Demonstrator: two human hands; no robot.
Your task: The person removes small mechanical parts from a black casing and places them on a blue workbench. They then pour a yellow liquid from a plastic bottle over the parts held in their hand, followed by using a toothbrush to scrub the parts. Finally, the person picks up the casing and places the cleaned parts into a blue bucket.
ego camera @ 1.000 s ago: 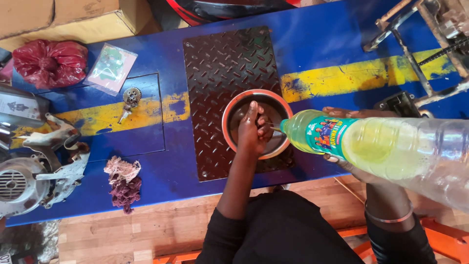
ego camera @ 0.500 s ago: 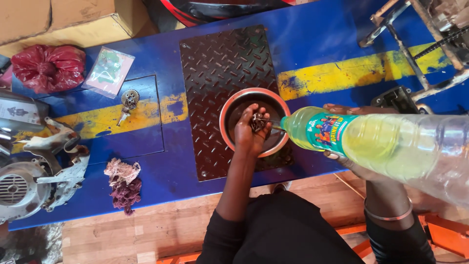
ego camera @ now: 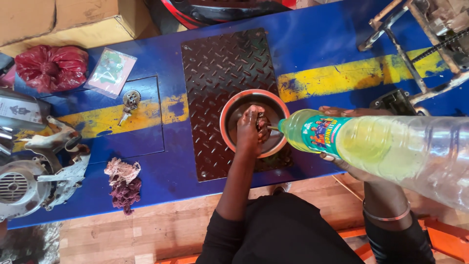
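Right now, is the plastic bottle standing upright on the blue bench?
No, the right hand holds the plastic bottle tilted, its mouth over the metal bowl.

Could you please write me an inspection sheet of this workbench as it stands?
Surface: blue bench with a yellow stripe and a dark tread plate.
Job's things: metal bowl on the plate; tilted plastic bottle of yellow liquid, mouth at the bowl.
Clutter: red bag, clear packet, small gear, rag, engine part.
Grippers: left hand in the bowl around a small dark part; right hand holds the bottle.
Cables: nothing seen.
Surroundings: cardboard boxes, metal frame, wooden floor.
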